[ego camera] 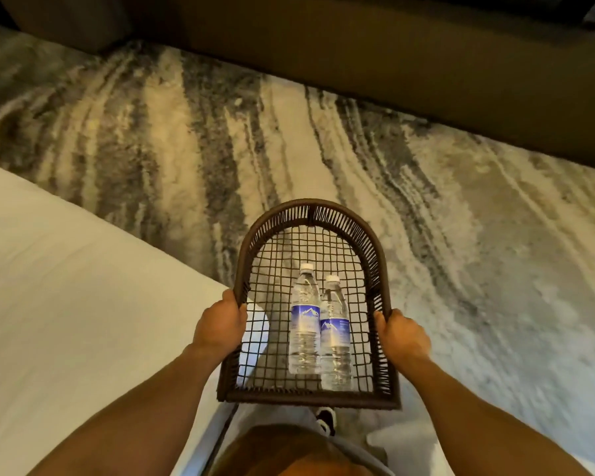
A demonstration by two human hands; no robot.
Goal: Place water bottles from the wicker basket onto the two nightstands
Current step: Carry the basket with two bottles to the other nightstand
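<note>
A dark brown wicker basket (310,211) with an open grid bottom is held level in front of me, above the carpet. My left hand (219,326) grips its left rim and my right hand (401,334) grips its right rim. Two clear water bottles lie side by side inside, white caps pointing away from me, each with a blue label. The left bottle (304,321) reaches a little farther forward than the right bottle (335,338). No nightstand is in view.
A bed with white sheets (66,304) fills the left side, its corner just under the basket's left edge. Grey and beige streaked carpet (220,139) stretches ahead. A long dark furniture base (392,63) runs across the top and right.
</note>
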